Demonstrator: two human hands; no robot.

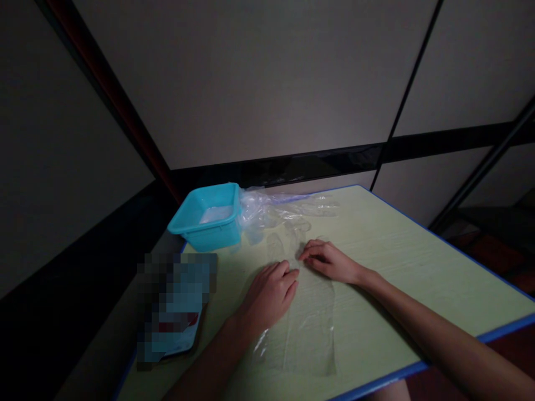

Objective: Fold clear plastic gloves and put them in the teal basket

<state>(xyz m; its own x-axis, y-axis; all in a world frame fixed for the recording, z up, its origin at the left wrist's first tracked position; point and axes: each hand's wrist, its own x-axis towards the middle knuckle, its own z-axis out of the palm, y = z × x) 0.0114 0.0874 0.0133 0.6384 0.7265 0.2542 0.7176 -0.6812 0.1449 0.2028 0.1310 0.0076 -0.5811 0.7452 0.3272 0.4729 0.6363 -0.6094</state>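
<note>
A clear plastic disposable glove (309, 328) lies flat on the table, its cuff toward me and its finger parts pointing away. My left hand (271, 292) rests on the glove's left side with the fingers curled and closed at the film. Just right of it, my right hand (328, 260) has its thumb and fingers bent together on the glove near the base of its finger parts. The fingertips of both hands are close to each other, and the exact grip on the thin film is partly hidden.
A turquoise plastic basket (215, 236) stands at the back left with something whitish inside. Beside it lies a heap of more clear plastic gloves (267, 209). A blurred-out flat object (184, 306) is at the left edge of the blue-edged table (388, 245). Wardrobe panels (267, 83) rise behind.
</note>
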